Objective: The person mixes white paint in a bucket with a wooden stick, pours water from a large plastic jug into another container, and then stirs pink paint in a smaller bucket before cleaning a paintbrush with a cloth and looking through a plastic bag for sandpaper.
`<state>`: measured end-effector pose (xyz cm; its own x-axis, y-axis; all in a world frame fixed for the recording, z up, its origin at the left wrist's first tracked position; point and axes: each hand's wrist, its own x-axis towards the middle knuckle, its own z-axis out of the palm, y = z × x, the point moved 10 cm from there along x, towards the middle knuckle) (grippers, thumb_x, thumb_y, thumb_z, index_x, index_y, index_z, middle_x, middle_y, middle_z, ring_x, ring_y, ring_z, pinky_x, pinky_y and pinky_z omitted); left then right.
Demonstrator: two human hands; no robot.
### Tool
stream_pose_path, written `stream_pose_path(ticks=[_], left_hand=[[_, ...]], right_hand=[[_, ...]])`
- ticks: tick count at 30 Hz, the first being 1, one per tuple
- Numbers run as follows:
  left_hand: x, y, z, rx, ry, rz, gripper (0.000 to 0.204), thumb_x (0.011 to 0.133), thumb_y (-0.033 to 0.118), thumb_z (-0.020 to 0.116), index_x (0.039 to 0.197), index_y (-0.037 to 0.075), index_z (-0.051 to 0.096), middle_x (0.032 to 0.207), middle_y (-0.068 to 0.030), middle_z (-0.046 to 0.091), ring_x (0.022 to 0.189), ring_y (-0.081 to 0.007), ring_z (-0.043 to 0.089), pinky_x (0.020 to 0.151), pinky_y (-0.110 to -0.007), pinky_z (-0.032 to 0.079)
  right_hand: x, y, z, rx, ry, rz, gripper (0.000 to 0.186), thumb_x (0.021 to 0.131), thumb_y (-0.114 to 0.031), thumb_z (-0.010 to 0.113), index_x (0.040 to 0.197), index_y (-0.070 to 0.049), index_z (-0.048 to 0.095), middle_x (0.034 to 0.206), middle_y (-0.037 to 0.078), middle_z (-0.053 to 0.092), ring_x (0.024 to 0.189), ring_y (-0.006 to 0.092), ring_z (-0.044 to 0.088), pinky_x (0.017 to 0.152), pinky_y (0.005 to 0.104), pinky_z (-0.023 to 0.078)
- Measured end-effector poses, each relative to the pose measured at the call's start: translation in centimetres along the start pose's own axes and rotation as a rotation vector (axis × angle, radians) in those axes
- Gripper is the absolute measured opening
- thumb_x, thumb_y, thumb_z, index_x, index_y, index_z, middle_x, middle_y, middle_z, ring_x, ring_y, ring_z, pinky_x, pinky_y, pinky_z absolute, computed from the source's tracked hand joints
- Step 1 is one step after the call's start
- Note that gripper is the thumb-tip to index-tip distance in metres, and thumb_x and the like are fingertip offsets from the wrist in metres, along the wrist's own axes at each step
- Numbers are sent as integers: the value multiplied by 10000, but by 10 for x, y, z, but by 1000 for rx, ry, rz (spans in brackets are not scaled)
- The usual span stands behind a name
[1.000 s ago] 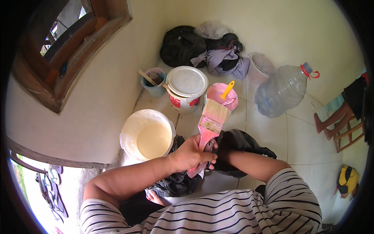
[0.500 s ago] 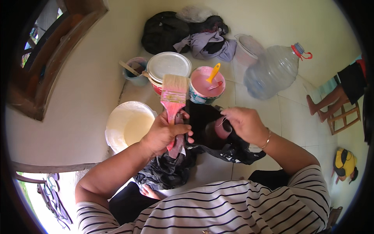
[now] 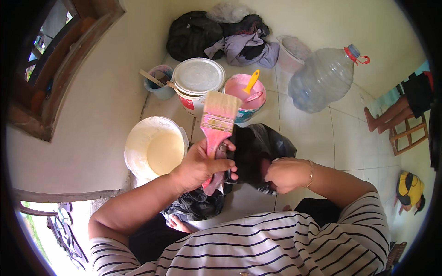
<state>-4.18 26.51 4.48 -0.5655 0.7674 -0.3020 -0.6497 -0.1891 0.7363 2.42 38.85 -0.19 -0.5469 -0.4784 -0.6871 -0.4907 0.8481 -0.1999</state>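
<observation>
My left hand (image 3: 198,166) is closed around a wide paintbrush (image 3: 212,142) with a pink-stained handle, its pale bristles pointing up. A second, dull pinkish handle (image 3: 213,186) lies against it in the same grip. Just right of that hand, a black plastic bag (image 3: 246,147) hangs open. My right hand (image 3: 287,175) is curled at the bag's near side, its fingertips mostly hidden. Beside those fingers, inside the bag, is a blurred pink object (image 3: 264,166); what the fingers grip cannot be made out.
Left stands a white bucket of cream paint (image 3: 165,149). Ahead are a lidded pail (image 3: 198,76), a pink paint bucket (image 3: 237,87) with a yellow-handled brush (image 3: 252,82), and a small pail (image 3: 161,89). A large clear bottle (image 3: 320,83) leans right. Two people (image 3: 400,103) are far right.
My right hand has come down toward me, and the bag's far side has risen and folded over. The paintbrush in my left hand has shifted slightly right and tilted.
</observation>
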Motion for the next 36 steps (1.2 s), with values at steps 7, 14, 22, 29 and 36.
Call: stream_pose_path(ticks=[7,14,22,29,36], left_hand=[[3,-8,12,16,-43,34,318,810,-91,595,1081,24,473,802,-71,562,755,-162,623,678,-356,580],[-2,-9,-3,21,22,30,352,813,-88,583,1121,5,438,840,-102,554,791,-215,647,724,-406,581],[-5,-14,-13,21,12,35,346,807,-70,598,1108,1,443,821,-99,573,757,-207,650,712,-374,578],[-2,-2,0,35,-37,24,353,811,-63,598,1123,7,447,824,-105,597,744,-217,658,683,-333,551],[-12,-24,20,-22,-124,-130,366,803,-76,596,1130,8,455,804,-106,599,751,-214,658,680,-302,543]], right_hand=[[122,34,-7,600,486,240,183,782,-128,518,761,17,627,764,215,618,731,348,621,662,431,487],[192,4,34,788,583,220,170,816,-156,496,790,-22,598,769,179,602,719,311,615,615,405,479],[177,66,56,789,472,286,157,854,-189,472,823,-67,565,774,137,585,706,268,608,560,374,470],[147,47,19,1536,458,115,145,888,-217,450,852,-106,536,779,101,570,695,231,603,513,348,462],[90,-34,20,2115,132,-72,134,922,-246,429,881,-145,507,784,64,555,683,194,597,465,321,454]])
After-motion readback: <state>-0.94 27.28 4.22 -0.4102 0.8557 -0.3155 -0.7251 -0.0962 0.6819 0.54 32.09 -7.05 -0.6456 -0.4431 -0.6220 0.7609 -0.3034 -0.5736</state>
